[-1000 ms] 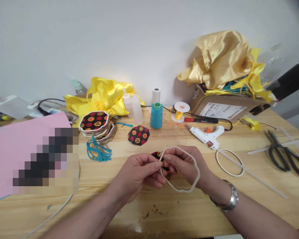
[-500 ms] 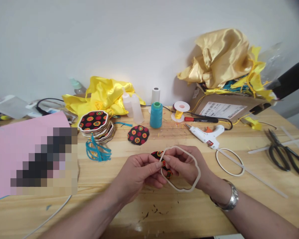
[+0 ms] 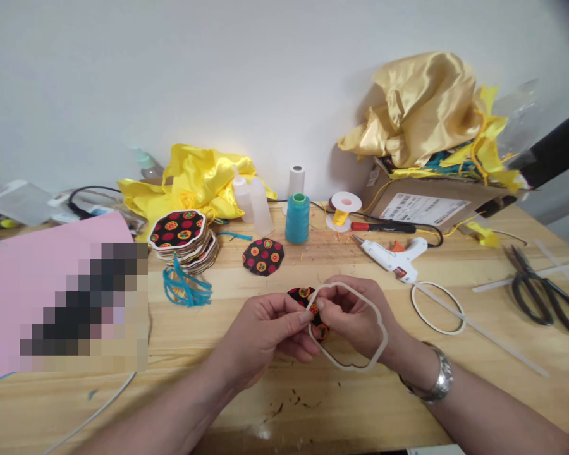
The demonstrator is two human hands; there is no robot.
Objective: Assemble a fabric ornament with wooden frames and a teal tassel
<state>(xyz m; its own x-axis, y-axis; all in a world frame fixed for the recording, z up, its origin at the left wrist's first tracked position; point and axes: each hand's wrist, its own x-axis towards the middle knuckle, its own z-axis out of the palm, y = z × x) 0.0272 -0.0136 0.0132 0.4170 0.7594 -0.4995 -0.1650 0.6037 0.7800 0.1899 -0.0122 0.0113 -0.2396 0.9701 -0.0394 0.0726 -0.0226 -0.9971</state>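
Note:
My left hand [image 3: 274, 328] pinches the left edge of a thin white scalloped frame [image 3: 383, 335] between thumb and fingers. A black fabric piece with red and yellow flower dots [image 3: 303, 293] lies behind that edge, partly hidden by both hands. My right hand [image 3: 353, 313] is closed with thumb and forefinger at the same edge, touching the fabric; its fingertips are partly hidden. The open frame hangs in front of my right palm. Beyond my hands, a matching fabric piece [image 3: 263, 257] lies flat on the wooden table [image 3: 246, 417].
Left stand a stack of fabric-covered frames [image 3: 177, 230], blue tassel threads [image 3: 187, 287] and yellow satin [image 3: 189, 174]. Behind are a teal thread cone [image 3: 297, 220] and plastic bottles [image 3: 262, 208]. Right lie a glue gun [image 3: 393, 256], a white ring [image 3: 439, 332], scissors [image 3: 540, 294] and a cardboard box [image 3: 427, 205].
The white frame has shifted slightly right and down, its right side swinging outward. My right thumb has moved a little to the right along the fabric edge. My left hand stays almost in place.

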